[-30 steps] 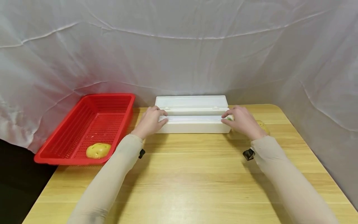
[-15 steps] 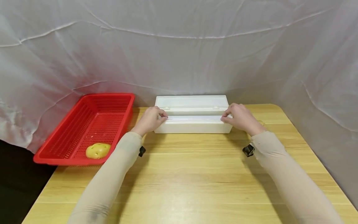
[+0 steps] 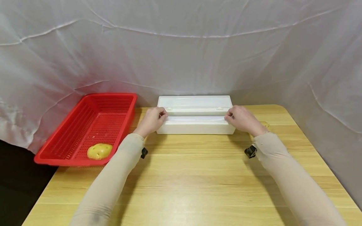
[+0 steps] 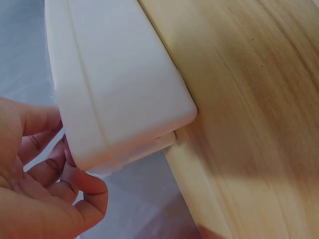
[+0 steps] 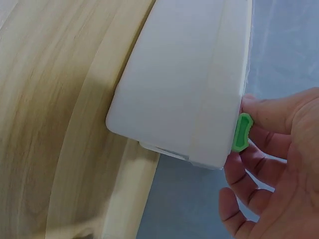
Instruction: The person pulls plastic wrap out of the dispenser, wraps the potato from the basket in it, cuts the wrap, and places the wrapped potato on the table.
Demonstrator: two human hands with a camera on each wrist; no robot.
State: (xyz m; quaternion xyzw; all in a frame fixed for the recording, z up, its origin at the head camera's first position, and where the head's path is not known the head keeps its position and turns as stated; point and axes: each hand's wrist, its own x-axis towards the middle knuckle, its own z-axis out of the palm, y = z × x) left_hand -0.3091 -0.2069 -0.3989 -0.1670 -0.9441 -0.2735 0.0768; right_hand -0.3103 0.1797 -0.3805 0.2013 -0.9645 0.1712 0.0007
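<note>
A long white plastic-wrap dispenser (image 3: 195, 129) lies across the far part of the table, its lid (image 3: 195, 102) tipped back. Clear plastic wrap (image 3: 195, 119) stretches along the top of its front part. At the left end, my left hand (image 3: 151, 121) pinches the wrap's edge between thumb and fingers. My right hand (image 3: 244, 119) does the same at the right end. A green slide cutter (image 5: 242, 132) sits on the dispenser's edge beside my right fingers in the right wrist view. In the left wrist view, loose film shows at the dispenser's corner, close to my fingertips.
A red perforated basket (image 3: 131, 117) stands at the left, overhanging the table edge, with a yellow potato (image 3: 99, 151) inside. Another potato (image 3: 266, 126) lies partly hidden behind my right wrist. Grey cloth (image 3: 181, 62) hangs right behind the wooden table (image 3: 186, 185).
Both hands' thumbs and fingers have closed from a spread pose into pinches at the two ends of the wrap. The basket and potato in it stay put.
</note>
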